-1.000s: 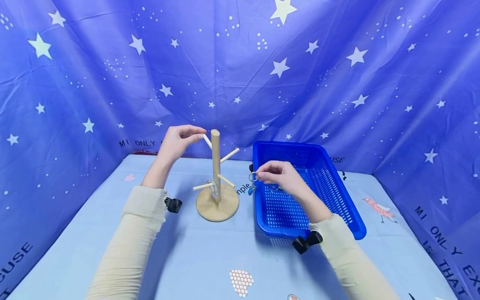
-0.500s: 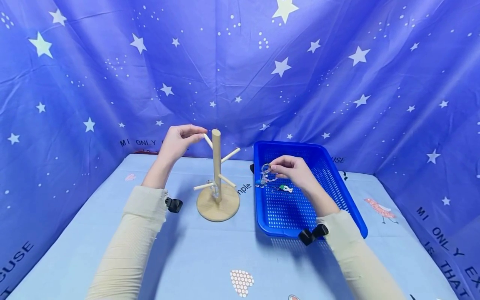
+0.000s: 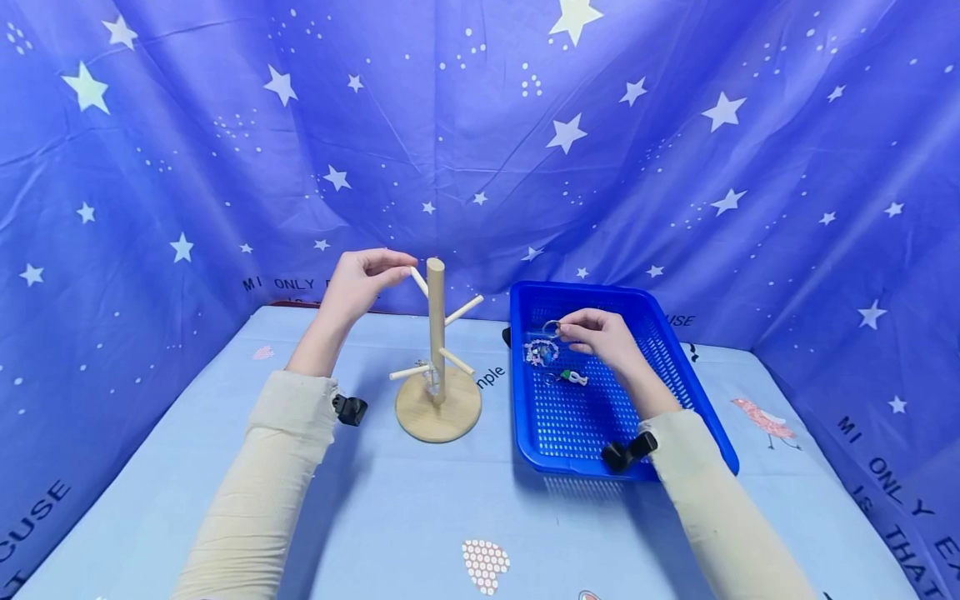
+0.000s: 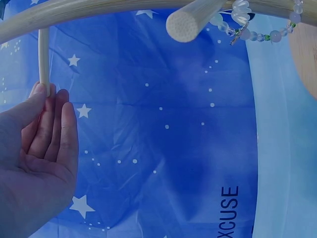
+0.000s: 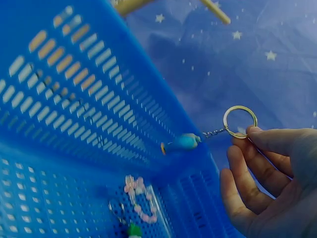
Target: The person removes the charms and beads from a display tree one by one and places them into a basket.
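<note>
My left hand (image 3: 360, 279) pinches the tip of the upper left peg (image 4: 43, 62) of a wooden peg stand (image 3: 437, 308). A beaded bracelet (image 4: 253, 36) hangs on the stand's lower left peg (image 3: 410, 372). Over the blue basket, my right hand (image 3: 607, 337) pinches the metal ring of a keychain (image 5: 182, 143) between thumb and forefinger. A short chain joins the ring to a blue charm, which dangles inside the basket. Below it in the basket lie a pink beaded bracelet (image 5: 147, 215) and a second keychain (image 3: 574, 377) with a green and white figure.
The blue perforated basket (image 3: 626, 477) stands right of the peg stand, its left wall close to the stand's round base (image 3: 438, 425). A light blue printed cloth (image 3: 390, 517) covers the table. Behind hangs a blue curtain (image 3: 480, 125) with stars.
My right hand has moved right, from the basket's left rim to over its inside, carrying the keychain. The left hand keeps its pinch on the peg.
</note>
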{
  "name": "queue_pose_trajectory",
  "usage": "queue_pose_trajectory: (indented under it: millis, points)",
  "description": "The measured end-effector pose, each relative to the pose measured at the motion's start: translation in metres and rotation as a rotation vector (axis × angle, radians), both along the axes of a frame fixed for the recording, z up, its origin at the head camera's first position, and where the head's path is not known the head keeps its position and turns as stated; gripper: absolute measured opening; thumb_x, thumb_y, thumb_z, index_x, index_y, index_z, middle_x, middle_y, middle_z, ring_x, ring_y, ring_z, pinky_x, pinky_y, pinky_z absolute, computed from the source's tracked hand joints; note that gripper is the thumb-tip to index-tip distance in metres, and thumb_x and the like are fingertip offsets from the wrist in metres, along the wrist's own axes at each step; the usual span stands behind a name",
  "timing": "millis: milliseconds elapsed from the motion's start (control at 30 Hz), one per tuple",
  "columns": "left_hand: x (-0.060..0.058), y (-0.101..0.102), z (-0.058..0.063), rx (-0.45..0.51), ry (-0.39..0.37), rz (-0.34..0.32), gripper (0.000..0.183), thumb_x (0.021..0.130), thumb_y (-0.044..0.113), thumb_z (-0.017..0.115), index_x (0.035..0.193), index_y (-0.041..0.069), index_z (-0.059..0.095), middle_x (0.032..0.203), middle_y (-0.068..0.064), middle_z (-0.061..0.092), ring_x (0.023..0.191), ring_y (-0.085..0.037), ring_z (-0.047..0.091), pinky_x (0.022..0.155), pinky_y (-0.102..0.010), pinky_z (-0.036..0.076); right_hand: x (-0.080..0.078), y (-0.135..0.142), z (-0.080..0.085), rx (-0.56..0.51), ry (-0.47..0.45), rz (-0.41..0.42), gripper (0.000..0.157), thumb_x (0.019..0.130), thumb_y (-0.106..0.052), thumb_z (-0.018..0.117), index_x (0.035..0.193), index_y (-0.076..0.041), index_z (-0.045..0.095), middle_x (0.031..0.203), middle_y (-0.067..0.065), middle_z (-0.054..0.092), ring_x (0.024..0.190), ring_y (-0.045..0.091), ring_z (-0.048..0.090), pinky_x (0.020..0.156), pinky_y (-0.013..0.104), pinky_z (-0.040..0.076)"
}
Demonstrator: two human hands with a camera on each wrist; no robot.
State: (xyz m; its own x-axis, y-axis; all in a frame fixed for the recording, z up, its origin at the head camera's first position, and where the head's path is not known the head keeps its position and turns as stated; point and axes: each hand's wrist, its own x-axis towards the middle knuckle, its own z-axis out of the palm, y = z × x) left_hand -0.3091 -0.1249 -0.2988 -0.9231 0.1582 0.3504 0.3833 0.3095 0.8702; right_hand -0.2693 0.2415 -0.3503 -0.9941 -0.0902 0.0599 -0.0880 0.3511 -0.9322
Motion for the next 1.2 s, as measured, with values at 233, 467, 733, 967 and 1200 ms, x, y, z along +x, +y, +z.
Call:
queue_pose_trajectory:
  millis: [233,467,733,967,1200]
  points:
    - [-0.002,0.000,-0.005,0.066,-0.010,-0.027,0.029,0.088,0.026,0.067,0.110,0.007,0.069,0.108,-0.004,0.070,0.097,-0.012,0.065,0.090,-0.031,0.050,-0.011,0.012,-0.005,0.028,-0.066,-0.063,0.032,0.092,-0.021,0.061,0.114,0.003,0.060,0.104,0.009,0.068,0.104,0.029,0.063,0.091,0.044,0.050]
    - [-0.004,0.003,-0.017,0.347,-0.091,-0.154,0.029,0.088,0.014,0.066,0.116,0.004,0.064,0.110,-0.001,0.068,0.099,-0.010,0.064,0.087,-0.025,0.051,-0.024,0.026,-0.014,0.049,-0.142,-0.114,0.034,0.091,-0.019,0.062,0.116,0.004,0.059,0.092,0.000,0.069,0.102,0.028,0.064,0.092,0.044,0.050]
    - [-0.003,0.003,-0.033,0.596,-0.273,-0.453,0.050,0.092,-0.005,0.053,0.139,0.001,0.039,0.112,-0.008,0.065,0.099,-0.015,0.064,0.091,-0.032,0.050,-0.036,0.043,-0.023,0.092,-0.243,-0.134,0.033,0.094,-0.018,0.059,0.119,0.004,0.057,0.097,0.001,0.067,0.095,0.019,0.065,0.093,0.044,0.049]
    - [-0.001,0.008,-0.042,0.534,-0.329,-0.583,0.049,0.093,-0.006,0.049,0.139,0.003,0.034,0.110,-0.004,0.065,0.101,-0.016,0.064,0.091,-0.032,0.050,-0.042,0.060,-0.032,0.150,-0.300,-0.159,0.030,0.095,-0.014,0.055,0.118,0.006,0.057,0.090,-0.001,0.067,0.085,0.013,0.066,0.089,0.041,0.052]
    - [0.002,0.011,-0.049,0.462,-0.312,-0.590,0.030,0.094,-0.005,0.049,0.123,0.001,0.048,0.107,-0.003,0.067,0.102,-0.016,0.064,0.092,-0.032,0.050,-0.040,0.072,-0.037,0.138,-0.348,-0.245,0.032,0.098,-0.012,0.050,0.123,0.006,0.054,0.095,0.005,0.065,0.088,0.018,0.065,0.089,0.039,0.052]
